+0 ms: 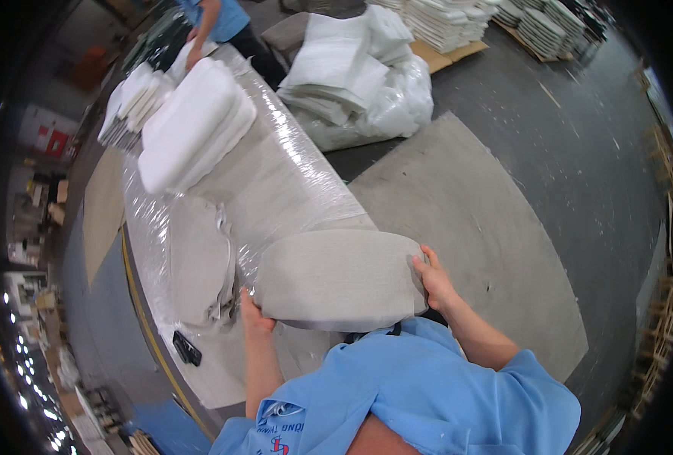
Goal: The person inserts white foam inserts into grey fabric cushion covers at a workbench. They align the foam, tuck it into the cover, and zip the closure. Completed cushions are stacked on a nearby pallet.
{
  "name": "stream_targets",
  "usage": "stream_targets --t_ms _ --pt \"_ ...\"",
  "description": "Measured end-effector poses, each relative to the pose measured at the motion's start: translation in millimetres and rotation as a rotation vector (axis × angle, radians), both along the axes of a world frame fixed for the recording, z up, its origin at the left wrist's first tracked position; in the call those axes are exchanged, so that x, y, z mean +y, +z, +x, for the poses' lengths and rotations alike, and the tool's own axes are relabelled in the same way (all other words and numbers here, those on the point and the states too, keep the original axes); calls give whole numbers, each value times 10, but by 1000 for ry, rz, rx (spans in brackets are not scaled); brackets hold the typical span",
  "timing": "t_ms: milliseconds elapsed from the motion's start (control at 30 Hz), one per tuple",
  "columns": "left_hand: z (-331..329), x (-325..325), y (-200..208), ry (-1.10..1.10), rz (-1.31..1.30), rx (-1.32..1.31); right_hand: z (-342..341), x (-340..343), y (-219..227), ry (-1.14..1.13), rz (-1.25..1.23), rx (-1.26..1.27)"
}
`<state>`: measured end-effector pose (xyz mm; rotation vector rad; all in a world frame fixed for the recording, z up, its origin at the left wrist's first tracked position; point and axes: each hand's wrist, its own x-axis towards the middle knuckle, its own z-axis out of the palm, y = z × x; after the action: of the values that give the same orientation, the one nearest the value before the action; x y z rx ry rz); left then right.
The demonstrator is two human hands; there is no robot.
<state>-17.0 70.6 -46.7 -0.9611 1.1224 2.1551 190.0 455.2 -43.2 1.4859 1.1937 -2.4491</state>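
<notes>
A light grey fabric-covered cushion (336, 274) with rounded corners lies across in front of my body, over the near edge of the table. My left hand (256, 314) grips its left lower corner. At the other end, my right hand (433, 279) is closed round the right edge, thumb on top. Both hands' fingertips are partly hidden beneath the cushion. Just left of it, a pile of grey fabric covers (200, 262) rests on the plastic-wrapped table (291, 163).
White foam pads (192, 125) are stacked farther up the table, where a co-worker in blue (223, 19) stands. A black phone-like object (187, 348) sits near the left edge. Bagged white sheets (359, 76) stand on the floor beyond; a large grey mat (481, 227) spreads at right.
</notes>
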Motion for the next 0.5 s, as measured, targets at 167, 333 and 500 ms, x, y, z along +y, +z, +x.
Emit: stream_targets --t_ms 167,333,500 --pt "89 88 -60 114 14 190 4 14 73 61 298 386" --pt "-329 -3 405 -88 -99 571 -29 374 514 136 365 653" --pt "-504 342 310 156 -99 632 124 312 341 250 502 540"
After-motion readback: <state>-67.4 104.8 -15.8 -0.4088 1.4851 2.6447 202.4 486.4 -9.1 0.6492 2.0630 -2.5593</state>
